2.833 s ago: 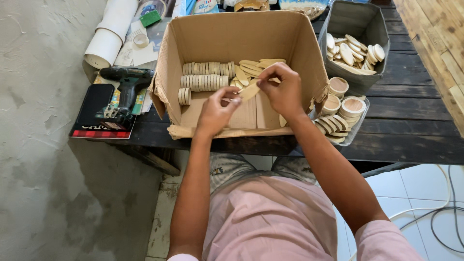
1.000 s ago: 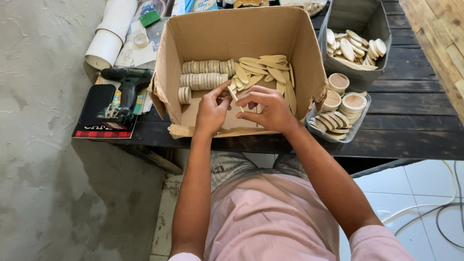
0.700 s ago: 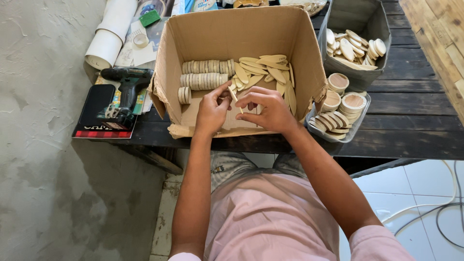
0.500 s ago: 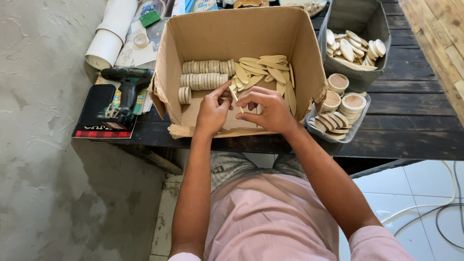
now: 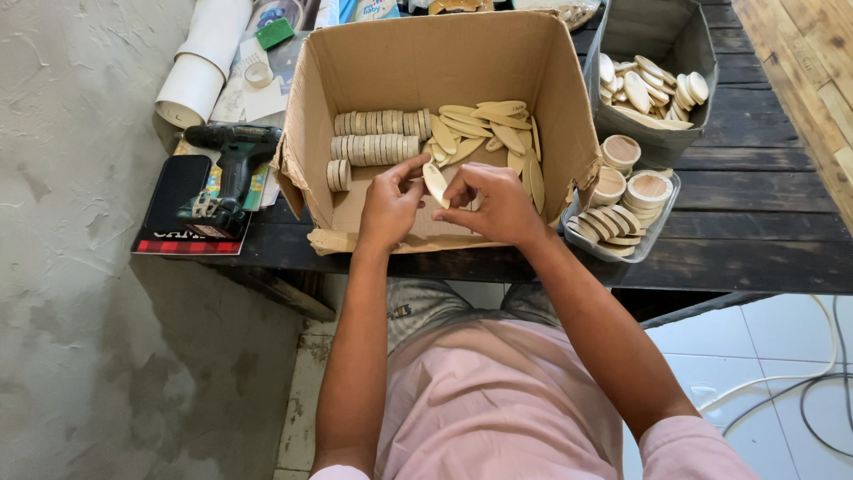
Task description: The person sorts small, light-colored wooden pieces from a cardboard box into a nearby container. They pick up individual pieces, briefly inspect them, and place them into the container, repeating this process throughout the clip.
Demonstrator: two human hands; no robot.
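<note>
My left hand (image 5: 388, 206) and my right hand (image 5: 496, 204) meet over the front of an open cardboard box (image 5: 569, 116). Between their fingertips they hold one pale oval wooden piece (image 5: 435, 184), tilted on edge. Inside the box, rows of wooden discs (image 5: 378, 136) stand on edge at the left. A loose heap of oval wooden pieces (image 5: 487, 124) lies at the right, just beyond my fingers.
A grey bin (image 5: 675, 36) with several oval pieces stands at the back right. A clear tray (image 5: 657, 228) with round wooden pieces sits right of the box. A cordless drill (image 5: 229, 156) lies on a printed case at the left, paper rolls (image 5: 203, 62) behind it.
Both hands drew back from the oval heap toward the box front. They now hold one oval piece together; in the last second they barely moved.
</note>
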